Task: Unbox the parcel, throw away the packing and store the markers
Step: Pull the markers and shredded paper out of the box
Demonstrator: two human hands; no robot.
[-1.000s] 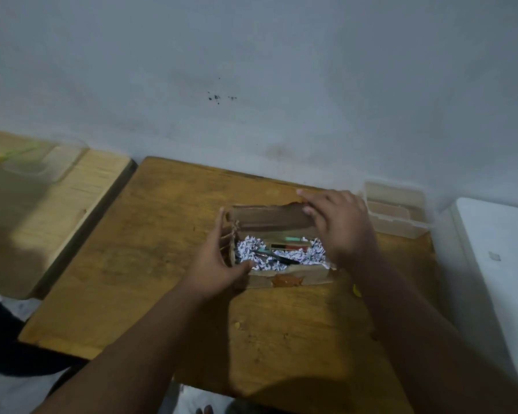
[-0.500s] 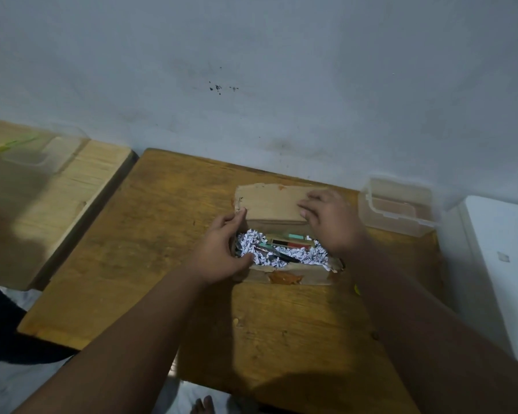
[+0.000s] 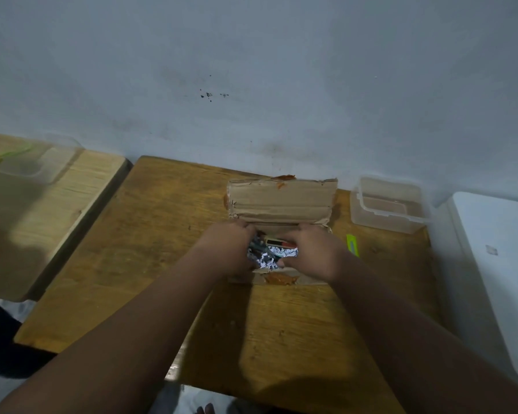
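Flap [image 3: 281, 201] now upright, hands [image 3: 231, 249] [image 3: 314, 252] inside box [image 3: 281, 279]

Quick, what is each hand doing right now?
Left hand: in the open box, grip cannot be told.
Right hand: in the box too, grip cannot be told.

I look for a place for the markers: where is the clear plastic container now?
The clear plastic container sits at the table's far right corner against the wall, right of the opened cardboard box.

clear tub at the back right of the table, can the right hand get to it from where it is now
Probably yes. The right hand is in the open cardboard box, and the clear tub sits open-topped just beyond and to the right. Only bare table and a small green item lie between.
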